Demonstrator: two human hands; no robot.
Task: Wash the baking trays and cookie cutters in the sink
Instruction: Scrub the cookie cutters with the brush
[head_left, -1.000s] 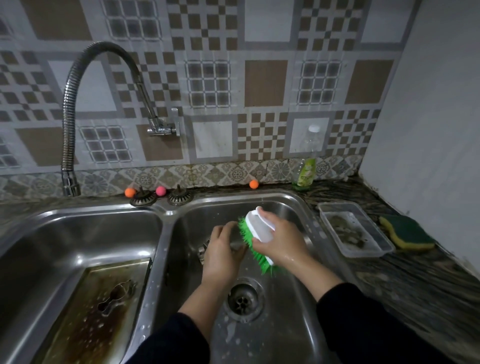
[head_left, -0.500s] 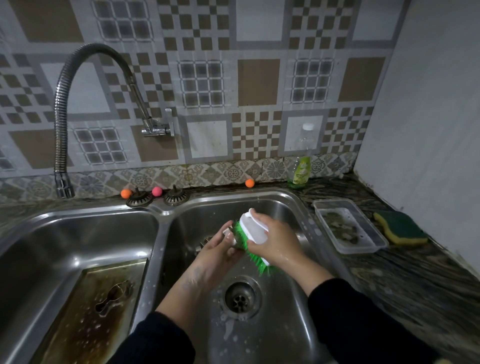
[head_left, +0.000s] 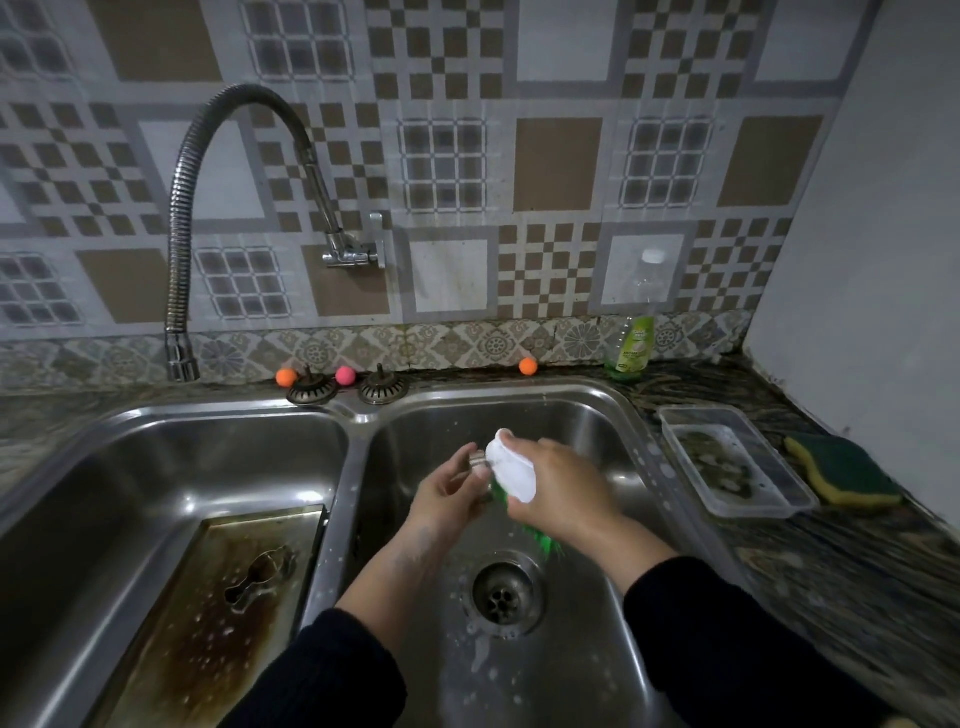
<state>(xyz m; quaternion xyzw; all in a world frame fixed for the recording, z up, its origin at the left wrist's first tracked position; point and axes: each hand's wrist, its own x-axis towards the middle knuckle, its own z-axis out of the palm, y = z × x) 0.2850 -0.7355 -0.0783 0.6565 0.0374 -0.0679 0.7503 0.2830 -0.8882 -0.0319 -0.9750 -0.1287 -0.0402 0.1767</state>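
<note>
Holding a small metal cookie cutter (head_left: 478, 460) in our left hand (head_left: 449, 491), we keep it over the right stainless steel sink basin (head_left: 597, 415), at the centre of the frame. The fingers of this hand are closed around the cutter, and only a small shiny part of it shows between them. Our right hand (head_left: 563, 486) is clamped on a scrub brush with a white plastic handle and green bristles (head_left: 511, 470); the bristles press against the cutter, just beside the left hand. Below both hands we see the round metal drain (head_left: 506, 592), with some foam spots near it.

At the lower left of the frame, a rectangular baking tray with brown burnt stains (head_left: 208, 618) lies in the left sink basin (head_left: 156, 457). Another metal cookie cutter (head_left: 260, 577) rests on this tray.

At the upper left, the flexible silver faucet (head_left: 208, 171) curves down over the left basin. At the right side, a clear plastic container (head_left: 732, 462) stands on the dark counter, and a green and yellow sponge (head_left: 841, 470) lies just beside it. A green dish soap bottle (head_left: 631, 348) stands against the tiled wall.
</note>
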